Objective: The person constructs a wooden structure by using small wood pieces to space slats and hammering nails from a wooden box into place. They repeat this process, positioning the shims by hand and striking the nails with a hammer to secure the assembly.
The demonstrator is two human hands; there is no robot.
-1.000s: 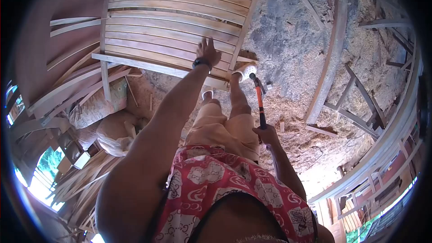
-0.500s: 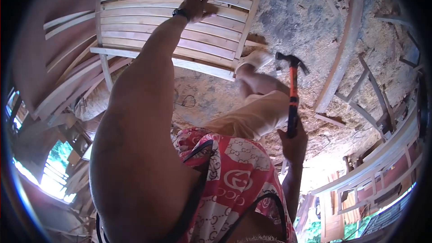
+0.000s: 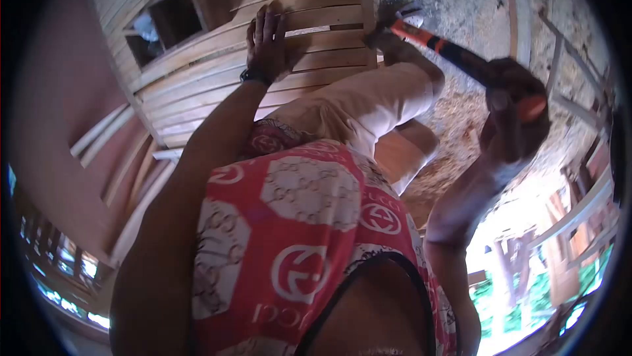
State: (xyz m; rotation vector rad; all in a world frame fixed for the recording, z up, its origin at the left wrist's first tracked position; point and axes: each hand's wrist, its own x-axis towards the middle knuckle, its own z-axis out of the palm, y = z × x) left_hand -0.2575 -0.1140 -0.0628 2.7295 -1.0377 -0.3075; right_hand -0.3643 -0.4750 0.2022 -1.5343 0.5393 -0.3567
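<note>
My left hand (image 3: 268, 46), a watch on its wrist, lies flat with fingers stretched over the wooden slats of a slatted panel (image 3: 204, 86). A gap between slats shows just right of its fingers. My right hand (image 3: 517, 109) is wrapped round the dark grip of a claw hammer (image 3: 454, 53) with an orange and black handle. The hammer slants up to the left. Its dark head overlaps the panel's right edge strip (image 3: 367, 13) in this view, close by my foot, and is partly blurred.
A framed opening (image 3: 170, 19) with compartments sits in the panel's upper left. My bent leg (image 3: 375, 102) in light trousers is beside the panel. Long wooden strips (image 3: 102, 135) lean at the left. Sawdust and timber pieces lie on the rough ground (image 3: 454, 119) at the right.
The hammer has swung from upright to slanting left, its head now by the panel's right edge. My right hand has moved up and right. The view has shifted closer over the panel.
</note>
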